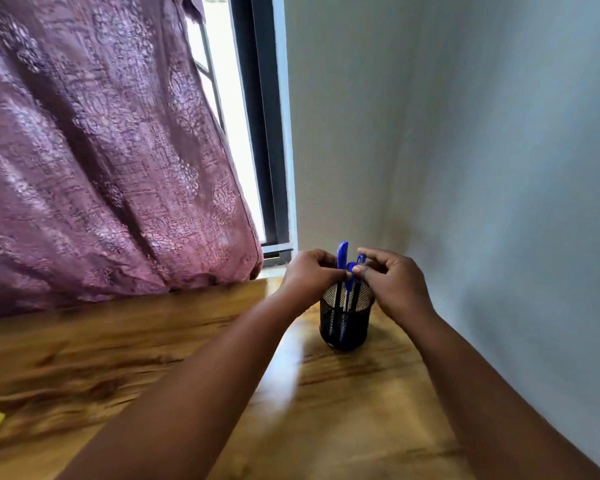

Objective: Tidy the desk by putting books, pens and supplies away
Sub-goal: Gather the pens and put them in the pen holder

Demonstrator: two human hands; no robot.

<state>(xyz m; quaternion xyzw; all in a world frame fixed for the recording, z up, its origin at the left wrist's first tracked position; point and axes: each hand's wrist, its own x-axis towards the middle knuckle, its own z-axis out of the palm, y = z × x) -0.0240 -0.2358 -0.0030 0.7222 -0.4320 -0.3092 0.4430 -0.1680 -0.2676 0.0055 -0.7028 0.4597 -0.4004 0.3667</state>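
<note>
At centre frame, blue pens [342,258] standing in a mesh holder [345,322] are pinched by left hand [309,275] and right hand [390,282].

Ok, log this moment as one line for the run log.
stage: pens into holder | left hand: pinching blue pens | right hand: pinching same pens | black mesh pen holder: upright on wooden desk

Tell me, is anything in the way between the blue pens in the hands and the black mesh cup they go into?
Nothing visible blocks them. The blue pens already stand with their lower ends inside the mesh cup. The left hand and right hand pinch them just above its open rim.
</note>
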